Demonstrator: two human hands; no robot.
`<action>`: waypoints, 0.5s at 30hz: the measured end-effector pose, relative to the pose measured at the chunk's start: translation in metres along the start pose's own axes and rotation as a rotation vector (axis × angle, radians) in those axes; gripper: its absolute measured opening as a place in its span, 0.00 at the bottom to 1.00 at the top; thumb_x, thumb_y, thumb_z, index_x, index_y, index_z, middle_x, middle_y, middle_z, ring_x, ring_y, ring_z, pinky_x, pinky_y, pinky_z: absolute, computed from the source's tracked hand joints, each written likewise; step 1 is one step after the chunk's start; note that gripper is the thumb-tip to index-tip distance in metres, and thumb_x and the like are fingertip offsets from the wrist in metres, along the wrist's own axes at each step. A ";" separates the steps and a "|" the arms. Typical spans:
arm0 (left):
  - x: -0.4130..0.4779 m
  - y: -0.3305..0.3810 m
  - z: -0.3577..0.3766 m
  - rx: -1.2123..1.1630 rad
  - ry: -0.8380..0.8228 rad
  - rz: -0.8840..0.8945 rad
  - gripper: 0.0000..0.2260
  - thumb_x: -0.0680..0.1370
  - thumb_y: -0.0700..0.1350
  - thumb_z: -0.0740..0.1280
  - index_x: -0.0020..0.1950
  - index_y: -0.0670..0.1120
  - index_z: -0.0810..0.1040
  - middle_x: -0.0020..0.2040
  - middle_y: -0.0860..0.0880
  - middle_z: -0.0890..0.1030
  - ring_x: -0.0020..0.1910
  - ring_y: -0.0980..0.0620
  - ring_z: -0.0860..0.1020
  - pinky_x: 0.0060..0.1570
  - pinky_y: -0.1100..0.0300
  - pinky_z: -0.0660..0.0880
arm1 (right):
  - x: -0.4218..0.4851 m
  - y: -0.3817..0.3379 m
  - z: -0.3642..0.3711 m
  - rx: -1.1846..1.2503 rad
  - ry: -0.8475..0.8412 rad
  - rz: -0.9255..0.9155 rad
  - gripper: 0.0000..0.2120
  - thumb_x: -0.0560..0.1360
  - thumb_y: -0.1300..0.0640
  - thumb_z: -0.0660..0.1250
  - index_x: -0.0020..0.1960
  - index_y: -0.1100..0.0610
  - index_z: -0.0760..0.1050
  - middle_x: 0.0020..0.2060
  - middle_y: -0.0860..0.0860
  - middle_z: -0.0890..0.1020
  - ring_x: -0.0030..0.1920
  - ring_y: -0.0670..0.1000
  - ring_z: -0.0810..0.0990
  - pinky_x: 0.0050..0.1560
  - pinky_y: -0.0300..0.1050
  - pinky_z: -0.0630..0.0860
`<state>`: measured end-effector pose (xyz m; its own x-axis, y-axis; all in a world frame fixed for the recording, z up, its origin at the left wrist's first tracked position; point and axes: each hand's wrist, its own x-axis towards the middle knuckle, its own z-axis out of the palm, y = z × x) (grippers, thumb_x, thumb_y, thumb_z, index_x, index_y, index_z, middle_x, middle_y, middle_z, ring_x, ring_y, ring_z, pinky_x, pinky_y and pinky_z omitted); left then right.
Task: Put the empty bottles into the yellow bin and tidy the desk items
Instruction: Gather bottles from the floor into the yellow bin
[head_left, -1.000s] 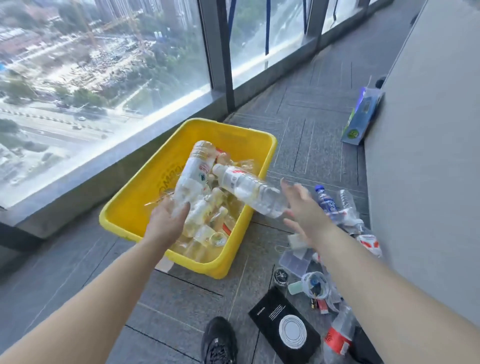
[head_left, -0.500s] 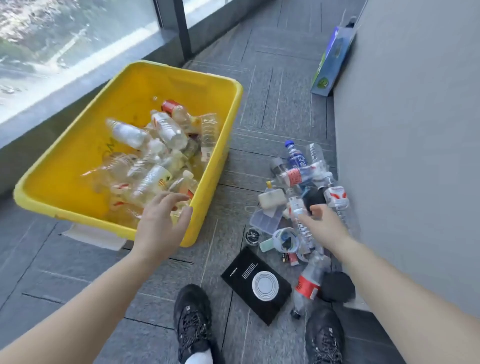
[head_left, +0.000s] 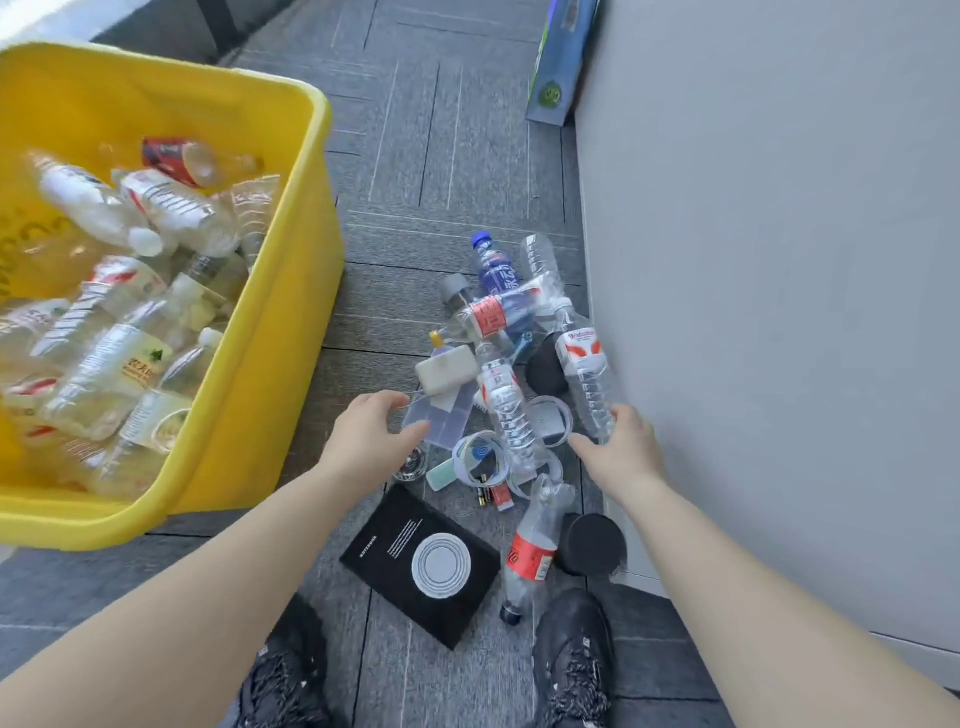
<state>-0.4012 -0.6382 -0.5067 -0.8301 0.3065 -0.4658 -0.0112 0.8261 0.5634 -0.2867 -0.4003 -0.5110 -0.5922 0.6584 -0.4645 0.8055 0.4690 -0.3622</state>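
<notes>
The yellow bin (head_left: 280, 332) stands on the floor at the left and holds several empty bottles (head_left: 156, 208). To its right, against the grey wall, lies a pile of bottles and desk items. My right hand (head_left: 621, 449) reaches the base of a clear bottle with a red and white label (head_left: 584, 382); thumb and fingers spread on either side of it. My left hand (head_left: 369, 434) hovers with relaxed fingers over a clear plastic case (head_left: 441, 421). A ribbed clear bottle (head_left: 506, 410) lies between my hands. A blue bottle (head_left: 496, 265) and a red-labelled bottle (head_left: 530, 551) lie in the pile.
A black notebook (head_left: 421, 564) lies near my shoes (head_left: 571, 660). Tape rolls (head_left: 480, 460), batteries (head_left: 483, 496), a white block (head_left: 447, 366) and two black cylinders (head_left: 592, 543) sit among the bottles. A grey wall (head_left: 779, 260) bounds the right side; a flat box (head_left: 558, 67) leans on it.
Both hands let bottles go into the bin and swung right and down to the floor pile. The view tilted down and closer to the pile.
</notes>
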 end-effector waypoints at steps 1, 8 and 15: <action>0.008 0.004 0.007 -0.017 -0.026 -0.036 0.24 0.76 0.55 0.66 0.69 0.48 0.69 0.67 0.46 0.71 0.65 0.48 0.71 0.63 0.51 0.70 | 0.005 -0.002 0.002 -0.026 0.008 -0.008 0.33 0.72 0.46 0.68 0.72 0.57 0.62 0.69 0.56 0.67 0.68 0.58 0.67 0.65 0.52 0.67; 0.060 0.029 0.062 0.103 -0.142 -0.141 0.33 0.72 0.62 0.66 0.71 0.47 0.65 0.66 0.44 0.71 0.64 0.43 0.70 0.59 0.50 0.71 | 0.046 -0.009 0.018 -0.240 0.021 -0.054 0.39 0.74 0.44 0.65 0.76 0.56 0.51 0.76 0.53 0.54 0.74 0.56 0.56 0.71 0.48 0.58; 0.103 0.045 0.105 0.046 -0.204 -0.203 0.37 0.71 0.65 0.66 0.72 0.47 0.60 0.67 0.43 0.67 0.66 0.42 0.67 0.62 0.47 0.70 | 0.092 -0.016 0.033 -0.260 0.028 -0.056 0.41 0.74 0.44 0.66 0.77 0.54 0.46 0.77 0.54 0.49 0.76 0.56 0.51 0.73 0.50 0.53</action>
<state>-0.4287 -0.5194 -0.6009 -0.6844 0.2178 -0.6958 -0.1363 0.8993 0.4155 -0.3549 -0.3664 -0.5743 -0.6384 0.6411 -0.4260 0.7516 0.6386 -0.1652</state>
